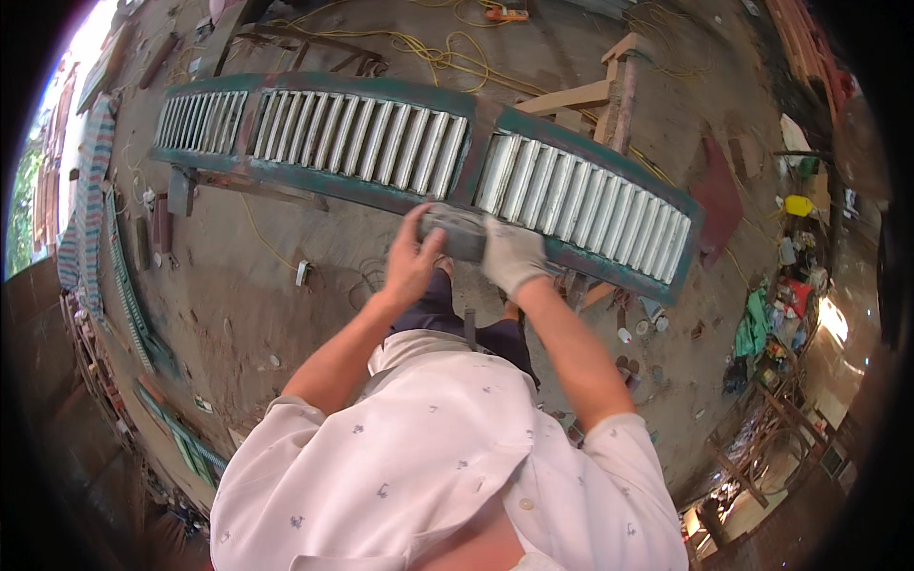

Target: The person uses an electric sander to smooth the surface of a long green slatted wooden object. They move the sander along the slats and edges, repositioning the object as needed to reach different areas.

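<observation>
A dark grey block-shaped thing, whose exact kind I cannot make out, is held between my two hands at the near edge of a long louvred shutter. My bare left hand wraps its left end, thumb on top. Gripping the right end is my right hand, in a pale work glove. The shutter lies raised off the ground, slanting from far left to near right. Its frame has worn green paint with reddish-brown patches, and the slats are pale and streaked. What the block's underside touches is hidden.
Wooden supports stand under and behind the shutter. Yellow cord trails over the dirt floor beyond it, near an orange tool. Green slatted pieces lie at left. Clutter with a green bag lines the right.
</observation>
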